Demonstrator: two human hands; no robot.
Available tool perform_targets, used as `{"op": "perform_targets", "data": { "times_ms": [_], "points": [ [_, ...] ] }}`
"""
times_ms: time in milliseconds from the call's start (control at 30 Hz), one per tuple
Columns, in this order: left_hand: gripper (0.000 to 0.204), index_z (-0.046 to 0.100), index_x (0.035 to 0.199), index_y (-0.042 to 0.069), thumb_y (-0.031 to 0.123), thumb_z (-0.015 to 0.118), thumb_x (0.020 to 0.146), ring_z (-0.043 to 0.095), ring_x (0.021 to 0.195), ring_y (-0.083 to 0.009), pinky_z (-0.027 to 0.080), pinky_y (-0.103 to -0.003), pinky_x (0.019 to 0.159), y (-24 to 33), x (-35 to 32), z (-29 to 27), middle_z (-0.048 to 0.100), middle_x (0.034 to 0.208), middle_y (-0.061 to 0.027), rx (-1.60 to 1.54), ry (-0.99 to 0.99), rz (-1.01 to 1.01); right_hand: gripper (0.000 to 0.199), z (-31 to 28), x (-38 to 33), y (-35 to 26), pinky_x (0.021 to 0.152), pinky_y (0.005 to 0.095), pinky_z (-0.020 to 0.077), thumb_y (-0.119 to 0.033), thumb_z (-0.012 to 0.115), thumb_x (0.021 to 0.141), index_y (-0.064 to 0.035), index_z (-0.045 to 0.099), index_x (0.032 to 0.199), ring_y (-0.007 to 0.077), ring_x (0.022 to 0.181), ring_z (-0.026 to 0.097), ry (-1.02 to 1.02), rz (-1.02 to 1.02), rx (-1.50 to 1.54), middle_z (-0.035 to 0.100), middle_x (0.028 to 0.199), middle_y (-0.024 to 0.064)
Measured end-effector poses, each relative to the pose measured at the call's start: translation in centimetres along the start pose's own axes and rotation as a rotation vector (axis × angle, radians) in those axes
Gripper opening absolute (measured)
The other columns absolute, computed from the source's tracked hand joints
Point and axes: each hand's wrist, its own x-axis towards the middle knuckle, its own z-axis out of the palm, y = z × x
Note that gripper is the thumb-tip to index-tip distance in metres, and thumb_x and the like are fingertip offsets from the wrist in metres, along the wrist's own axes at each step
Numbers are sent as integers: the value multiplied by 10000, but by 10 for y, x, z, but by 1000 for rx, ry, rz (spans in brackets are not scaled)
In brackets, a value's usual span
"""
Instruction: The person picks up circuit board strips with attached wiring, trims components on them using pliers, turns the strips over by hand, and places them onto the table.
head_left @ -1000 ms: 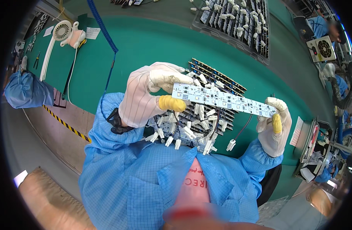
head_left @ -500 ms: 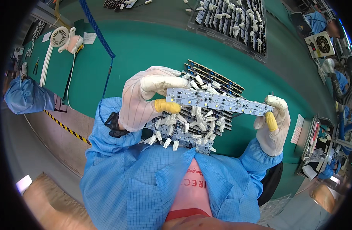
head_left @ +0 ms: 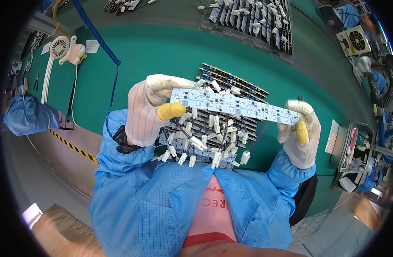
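1. White, narrow LED circuit strip (head_left: 233,104) is held level above the desk, between both hands, tilting slightly down toward the person's right.
2. Left hand (head_left: 147,111), in a white fabric glove with a yellow cot on the thumb, has its fingers (head_left: 171,111) clamped on the strip's left end, thumb on the near edge and the other fingers curled over the far edge.
3. Right hand (head_left: 301,132), gloved the same way with a yellow fingertip cot, has its fingers (head_left: 302,131) pinched on the strip's right end.
4. Directly beneath the held strip lies a stack of like boards (head_left: 213,128) with dark wires and white plug connectors (head_left: 196,143) hanging off the near edge.
5. Green mat covers the desk (head_left: 162,55); the stack rests on it close to the person's chest.
6. Black tray of further boards with white connectors (head_left: 252,19) sits at the far side of the desk, well apart from the hands.
7. Small white fan (head_left: 61,46) stands at the far left of the desk, with a blue coiled cable (head_left: 98,36) running near it.
8. Both forearms wear blue gridded sleeves (head_left: 119,150).
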Motion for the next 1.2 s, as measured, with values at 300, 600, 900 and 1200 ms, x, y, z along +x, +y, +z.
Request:
{"op": "perform_targets", "data": {
  "times_ms": [300, 600, 900, 1200],
  "points": [
    [322, 533, 1014, -43, 208, 649, 850, 642, 945, -271, 518, -365, 848, -2, 5, 2, 630, 1011, -227, 15, -8, 3, 989, -167, -4, 109, 976, 492, 337, -517, 745, 629, -169, 254, 1414, 330, 1239, 375, 359, 91, -1732, 372, 1324, 133],
    [438, 539, 1006, -22, 353, 669, 821, 641, 942, -272, 507, -371, 852, -4, 2, -2, 637, 992, -227, 174, 19, -7, 532, -140, -28, 96, 805, 360, 474, -241, 705, 776, -189, 490, 1260, 286, 1003, 531, 559, 194, -1804, 496, 1130, 108],
    [498, 560, 1044, -68, 250, 765, 721, 619, 973, -233, 512, -338, 842, -3, 6, 22, 617, 1053, -194, 47, -71, 33, 380, -12, -16, -1, 655, 319, 470, -175, 768, 660, -57, 560, 956, 238, 753, 592, 71, -301, -936, 590, 848, 83],
    [452, 600, 1021, -24, 319, 719, 752, 619, 978, -231, 519, -312, 814, -7, 4, 18, 631, 1042, -159, 206, -196, 57, 563, 18, -5, 0, 765, 363, 432, -310, 797, 601, -66, 532, 1033, 262, 884, 560, -42, -442, -1125, 566, 961, 73]
  ]
}}
